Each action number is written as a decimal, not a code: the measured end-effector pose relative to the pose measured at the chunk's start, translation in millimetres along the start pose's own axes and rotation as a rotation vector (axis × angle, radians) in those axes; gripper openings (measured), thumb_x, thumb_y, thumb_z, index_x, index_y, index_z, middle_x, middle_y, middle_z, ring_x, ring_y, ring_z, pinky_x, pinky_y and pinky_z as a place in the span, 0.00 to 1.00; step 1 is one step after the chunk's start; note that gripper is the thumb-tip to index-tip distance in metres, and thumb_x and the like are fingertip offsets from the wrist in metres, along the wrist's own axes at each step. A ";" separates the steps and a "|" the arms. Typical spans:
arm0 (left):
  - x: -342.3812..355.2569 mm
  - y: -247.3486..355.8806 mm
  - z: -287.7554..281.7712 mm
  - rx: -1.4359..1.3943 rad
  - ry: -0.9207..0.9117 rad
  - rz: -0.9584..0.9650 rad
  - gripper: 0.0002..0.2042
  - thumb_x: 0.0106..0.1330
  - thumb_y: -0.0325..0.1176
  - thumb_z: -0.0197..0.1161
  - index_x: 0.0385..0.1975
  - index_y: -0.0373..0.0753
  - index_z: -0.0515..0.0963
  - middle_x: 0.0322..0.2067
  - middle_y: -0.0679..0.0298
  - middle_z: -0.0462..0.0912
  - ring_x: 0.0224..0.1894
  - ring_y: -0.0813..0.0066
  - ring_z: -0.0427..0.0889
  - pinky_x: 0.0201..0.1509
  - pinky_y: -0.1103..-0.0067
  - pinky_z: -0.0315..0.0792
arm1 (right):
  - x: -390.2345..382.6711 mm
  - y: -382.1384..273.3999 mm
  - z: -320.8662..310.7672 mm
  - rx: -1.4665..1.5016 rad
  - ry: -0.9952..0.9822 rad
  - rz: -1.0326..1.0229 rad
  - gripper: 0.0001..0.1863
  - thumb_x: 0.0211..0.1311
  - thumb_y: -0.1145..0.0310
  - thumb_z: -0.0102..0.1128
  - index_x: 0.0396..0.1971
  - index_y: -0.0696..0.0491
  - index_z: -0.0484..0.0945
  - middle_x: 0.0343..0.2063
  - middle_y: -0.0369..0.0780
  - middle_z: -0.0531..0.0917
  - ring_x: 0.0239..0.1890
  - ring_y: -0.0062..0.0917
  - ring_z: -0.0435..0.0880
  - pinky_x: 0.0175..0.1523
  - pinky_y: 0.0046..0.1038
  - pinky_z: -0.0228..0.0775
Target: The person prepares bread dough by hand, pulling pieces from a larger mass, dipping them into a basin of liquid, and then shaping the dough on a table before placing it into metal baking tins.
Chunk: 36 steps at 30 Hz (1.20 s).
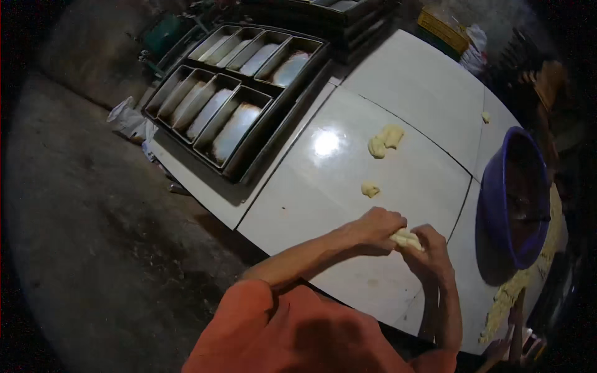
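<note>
My left hand [379, 229] and my right hand [431, 247] are closed around one pale strip of dough [407, 239] above the white tiled tabletop [317, 230], low in the middle of the view. Just beyond my hands lies a small lump of dough [370, 189]. Farther back are larger dough pieces [390, 136] close together, and a tiny bit [485, 117] sits near the right edge. My fingers partly hide the strip they hold.
Metal loaf pans [236, 127] stand in racks at the upper left. A purple basin [494, 199] is at the right, beside spread dough [507, 295]. Another person's hand [547, 78] shows at upper right, and a forearm [516, 323] at lower right. A yellow crate [443, 31] is behind.
</note>
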<state>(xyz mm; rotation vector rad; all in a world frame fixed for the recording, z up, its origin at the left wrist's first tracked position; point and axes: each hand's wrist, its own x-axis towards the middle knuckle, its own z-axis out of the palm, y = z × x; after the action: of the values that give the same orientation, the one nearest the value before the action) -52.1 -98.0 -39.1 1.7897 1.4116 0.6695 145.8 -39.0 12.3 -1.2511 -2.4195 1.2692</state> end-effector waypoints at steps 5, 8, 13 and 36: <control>-47.8 -7.8 -50.6 -0.096 0.035 -0.016 0.19 0.54 0.43 0.67 0.42 0.36 0.80 0.37 0.50 0.83 0.40 0.49 0.83 0.45 0.60 0.75 | 36.9 -19.9 7.3 0.001 -0.206 -0.242 0.20 0.47 0.71 0.75 0.42 0.59 0.81 0.36 0.41 0.83 0.38 0.28 0.83 0.45 0.28 0.75; -95.2 -17.5 -96.9 0.000 0.216 -0.132 0.24 0.57 0.47 0.68 0.50 0.38 0.78 0.41 0.52 0.83 0.43 0.51 0.84 0.47 0.63 0.77 | 80.7 -72.9 18.4 0.002 -0.264 -0.376 0.22 0.50 0.64 0.76 0.44 0.55 0.81 0.45 0.42 0.81 0.45 0.33 0.84 0.49 0.33 0.76; -176.7 -22.0 -204.8 0.232 0.617 -0.303 0.27 0.59 0.49 0.71 0.53 0.40 0.77 0.45 0.54 0.83 0.46 0.53 0.84 0.48 0.63 0.78 | 183.8 -215.1 57.1 -0.133 -0.324 -0.814 0.24 0.53 0.55 0.74 0.49 0.50 0.80 0.52 0.43 0.78 0.53 0.40 0.81 0.55 0.37 0.74; -235.4 -69.3 -314.3 0.304 0.482 -0.790 0.21 0.66 0.43 0.65 0.57 0.44 0.78 0.37 0.50 0.86 0.36 0.49 0.85 0.40 0.60 0.77 | 310.2 -302.2 152.0 -0.069 -0.375 -0.890 0.16 0.61 0.80 0.60 0.49 0.55 0.80 0.57 0.45 0.79 0.55 0.39 0.81 0.60 0.37 0.73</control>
<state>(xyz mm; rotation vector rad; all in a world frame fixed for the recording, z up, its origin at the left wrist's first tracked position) -396.5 -244.0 99.3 1.1252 2.4516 0.4772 -308.7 0.9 62.9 0.1483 -2.7329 1.1714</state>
